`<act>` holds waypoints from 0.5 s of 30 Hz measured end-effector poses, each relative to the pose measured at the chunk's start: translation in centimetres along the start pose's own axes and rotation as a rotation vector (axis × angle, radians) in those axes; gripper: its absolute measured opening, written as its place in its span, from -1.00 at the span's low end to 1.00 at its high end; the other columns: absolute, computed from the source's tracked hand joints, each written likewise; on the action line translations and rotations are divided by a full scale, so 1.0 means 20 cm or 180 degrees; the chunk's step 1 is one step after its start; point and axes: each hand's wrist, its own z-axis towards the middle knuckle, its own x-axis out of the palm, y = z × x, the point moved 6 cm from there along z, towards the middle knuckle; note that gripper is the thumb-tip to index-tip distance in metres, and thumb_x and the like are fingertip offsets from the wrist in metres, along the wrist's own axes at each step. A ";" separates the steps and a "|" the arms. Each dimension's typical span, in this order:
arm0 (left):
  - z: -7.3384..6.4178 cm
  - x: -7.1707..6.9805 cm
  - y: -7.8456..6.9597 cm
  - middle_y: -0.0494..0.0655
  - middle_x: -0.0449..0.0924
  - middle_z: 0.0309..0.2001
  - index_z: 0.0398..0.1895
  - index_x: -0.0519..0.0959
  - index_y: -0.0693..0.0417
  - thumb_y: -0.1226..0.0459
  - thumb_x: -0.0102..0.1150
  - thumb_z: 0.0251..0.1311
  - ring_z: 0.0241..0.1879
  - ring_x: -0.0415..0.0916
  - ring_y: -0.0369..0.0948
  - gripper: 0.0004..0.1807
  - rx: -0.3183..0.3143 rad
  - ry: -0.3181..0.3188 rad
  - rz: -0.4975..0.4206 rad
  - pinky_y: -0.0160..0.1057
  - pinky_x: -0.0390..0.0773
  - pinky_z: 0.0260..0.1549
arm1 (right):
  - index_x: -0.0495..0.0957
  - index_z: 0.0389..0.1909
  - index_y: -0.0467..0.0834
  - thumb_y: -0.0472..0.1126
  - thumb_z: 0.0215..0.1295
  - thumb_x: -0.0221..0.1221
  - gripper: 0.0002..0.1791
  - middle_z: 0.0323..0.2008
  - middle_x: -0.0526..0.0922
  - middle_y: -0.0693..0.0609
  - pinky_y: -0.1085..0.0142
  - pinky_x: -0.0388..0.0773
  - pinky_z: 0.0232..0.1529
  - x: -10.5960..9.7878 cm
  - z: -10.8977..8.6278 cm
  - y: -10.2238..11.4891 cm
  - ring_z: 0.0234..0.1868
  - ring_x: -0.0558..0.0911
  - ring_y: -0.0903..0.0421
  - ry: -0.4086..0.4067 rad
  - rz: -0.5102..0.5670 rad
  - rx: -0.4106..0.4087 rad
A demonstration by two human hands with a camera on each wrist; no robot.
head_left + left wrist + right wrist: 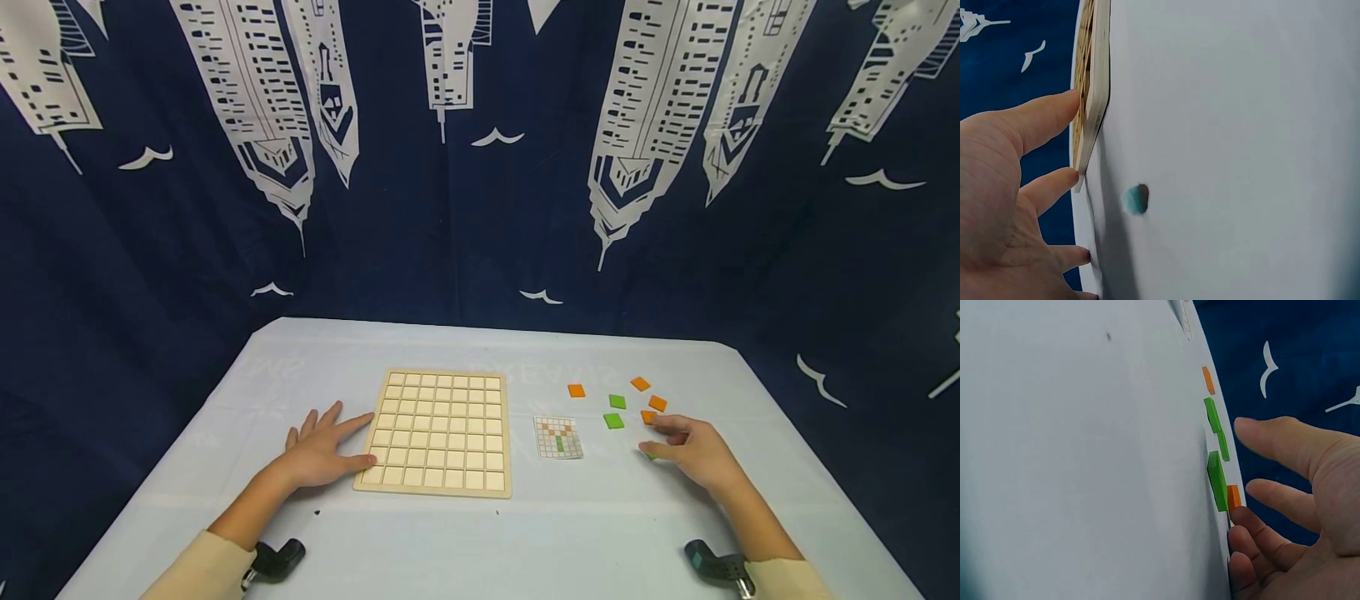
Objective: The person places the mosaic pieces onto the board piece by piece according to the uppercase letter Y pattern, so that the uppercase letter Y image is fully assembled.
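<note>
A square wooden grid board (507,433) with pale cells lies left of centre on the table. My left hand (318,450) is spread beside it, thumb and index finger touching its left edge; in the left wrist view the fingers (1050,119) meet the board's rim (1102,69). On the right, my right hand (697,454) hovers over a green tile (651,456) partly hidden by the thumb. The right wrist view shows a gap between thumb and index finger, with the green tile (1217,481) resting on the table and an orange tile (1234,497) near the fingertips.
Between board and right hand lies a small printed grid card (558,438) with orange and green squares. Several orange tiles (576,390) and two more green tiles (613,421) are scattered to its right. A dark blue patterned curtain (450,217) hangs behind the white table (420,542).
</note>
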 end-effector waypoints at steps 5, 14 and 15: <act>0.00 0.01 0.00 0.49 -0.14 0.59 0.53 0.35 -0.18 -0.22 0.34 0.16 0.50 -0.37 0.62 -0.11 0.0003 -0.0015 -0.0014 0.69 -0.30 0.27 | 0.57 0.21 -0.37 -0.06 0.07 0.53 -0.26 0.03 0.66 -0.28 0.28 0.41 -0.20 0.00 0.00 -0.02 -0.08 0.49 -0.05 -0.0015 -0.0021 0.0076; 0.00 0.02 -0.01 0.51 -0.17 0.59 0.52 0.37 -0.16 -0.16 0.28 0.26 0.48 -0.42 0.65 -0.21 0.0031 -0.0032 -0.0084 0.72 -0.35 0.24 | 0.63 0.12 -0.36 -0.15 0.03 0.55 -0.35 -0.16 0.65 -0.14 0.28 0.42 -0.22 -0.01 -0.01 -0.02 -0.14 0.48 -0.03 0.0064 -0.0056 0.0222; 0.00 0.02 -0.01 0.51 -0.18 0.59 0.52 0.37 -0.16 -0.15 0.27 0.27 0.48 -0.42 0.65 -0.23 0.0034 -0.0030 -0.0089 0.71 -0.35 0.25 | 0.63 0.11 -0.37 -0.16 0.03 0.55 -0.37 -0.17 0.65 -0.13 0.28 0.42 -0.23 0.00 -0.01 -0.02 -0.15 0.48 -0.03 0.0071 -0.0073 0.0209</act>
